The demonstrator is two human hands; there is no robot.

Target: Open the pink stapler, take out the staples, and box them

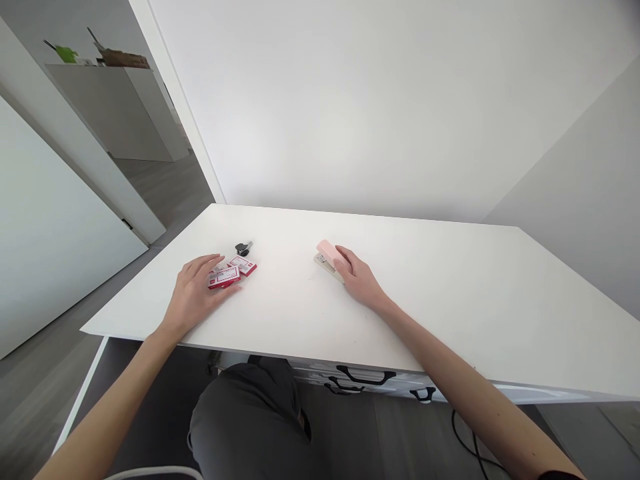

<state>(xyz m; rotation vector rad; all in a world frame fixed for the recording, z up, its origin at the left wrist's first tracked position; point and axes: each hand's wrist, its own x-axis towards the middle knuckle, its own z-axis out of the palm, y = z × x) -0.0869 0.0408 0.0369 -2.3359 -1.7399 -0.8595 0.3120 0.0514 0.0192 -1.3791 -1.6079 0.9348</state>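
On the left of the white table, two small red-and-white boxes point(224, 277) lie close together, one partly over the other. My left hand point(194, 290) reaches around them with thumb and fingers spread apart, palm down by the table. Just behind the boxes rests a small black object with a metal end point(243, 249), whose kind I cannot make out. Near the table's middle, my right hand point(359, 277) grips a stapler point(327, 251) with a pink top and a pale base. My right fingers cover its near end.
The white table point(450, 287) meets a white wall at the back. Below its front edge are drawers with black handles point(367, 375), my knee point(250, 413) and a black cable point(475, 447). A doorway on the left shows a cabinet point(110, 107) with things on top.
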